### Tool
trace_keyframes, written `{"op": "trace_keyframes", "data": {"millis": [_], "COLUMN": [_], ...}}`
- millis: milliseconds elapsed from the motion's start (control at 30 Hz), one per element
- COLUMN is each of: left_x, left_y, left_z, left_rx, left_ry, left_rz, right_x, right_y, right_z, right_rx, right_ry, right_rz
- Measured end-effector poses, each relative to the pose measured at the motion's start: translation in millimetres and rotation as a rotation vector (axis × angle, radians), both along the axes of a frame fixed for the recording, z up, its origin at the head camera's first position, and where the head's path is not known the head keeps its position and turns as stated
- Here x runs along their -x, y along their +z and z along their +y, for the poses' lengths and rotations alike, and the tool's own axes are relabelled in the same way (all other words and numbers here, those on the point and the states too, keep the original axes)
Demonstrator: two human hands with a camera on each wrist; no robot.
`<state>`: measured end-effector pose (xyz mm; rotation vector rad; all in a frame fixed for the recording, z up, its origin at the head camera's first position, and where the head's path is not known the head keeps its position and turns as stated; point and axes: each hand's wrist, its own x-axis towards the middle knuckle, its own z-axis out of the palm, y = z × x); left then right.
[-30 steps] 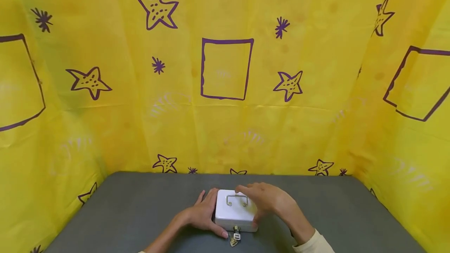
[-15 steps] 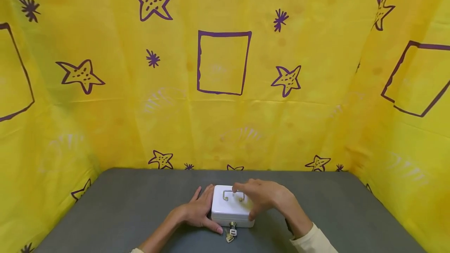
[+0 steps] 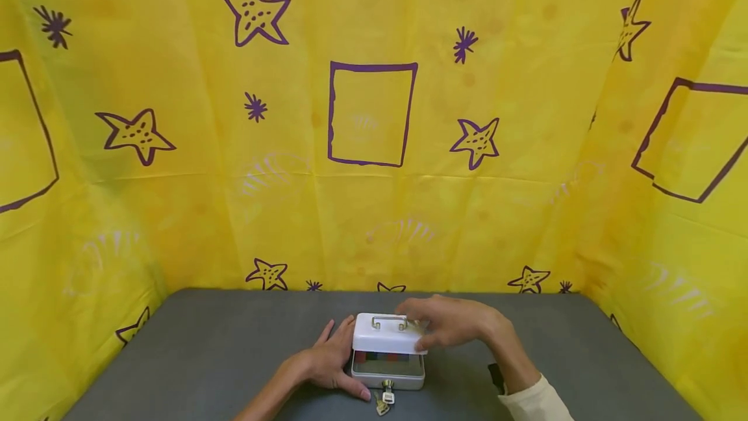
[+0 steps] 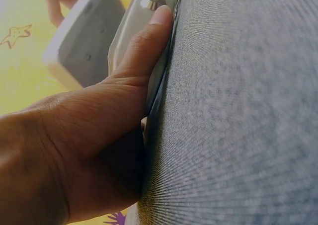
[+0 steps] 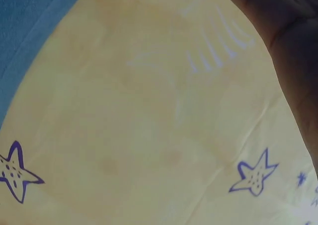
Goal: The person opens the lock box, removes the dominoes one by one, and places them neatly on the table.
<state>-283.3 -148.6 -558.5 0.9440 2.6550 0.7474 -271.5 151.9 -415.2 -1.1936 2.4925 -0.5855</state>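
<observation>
White rectangular metal cash box [image 3: 368, 381], standing on the dark grey cloth-covered table [image 3: 234, 343], lid partly raised. Probably stiff and fairly light, glossy sides likely slippery; best steadied low at the base. Left hand [image 3: 333, 362] against the left wall, fingers fairly straight, thumb stretched along the front. Right hand [image 3: 450, 322] gripping the right side of the glossy white lid [image 3: 371, 341], thumb at the front corner. Best lifted by the front rim or the thin silver wire handle [image 3: 387, 318].

From the right wrist, only yellow starfish-printed curtain [image 5: 139, 135], a blue-grey strip and part of the hand; no box, no fingertips. From the left wrist alone, the lid's underside with small rivet-like dots. From the head alone, dim red and green contents [image 3: 382, 357], unidentifiable, and small metal keys [image 3: 383, 403] clearly at the lock.
</observation>
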Motion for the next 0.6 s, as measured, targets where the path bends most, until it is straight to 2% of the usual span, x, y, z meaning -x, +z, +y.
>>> {"op": "trace_keyframes", "data": {"millis": [100,167,367,600], "left_x": [-0.4,-1.3,-3.9,-2.0], "left_y": [1.0,2.1,1.7,4.8], "left_z": [1,2,1,0], "left_rx": [0.001,-0.004,-0.006,0.02], "left_ry": [-0.001,-0.004,0.027,0.051], "left_rz": [-0.011,-0.012,-0.044,-0.082], "right_x": [0.8,1.6,8.0,19.2], "right_y": [3.1,3.9,-2.6,-14.5], "right_z": [5,9,13,5], "right_rx": [0.059,0.084,0.131,0.18], "right_ry": [-0.021,-0.03,-0.044,-0.127], "right_rz": [-0.058,-0.056,0.041,0.163]}}
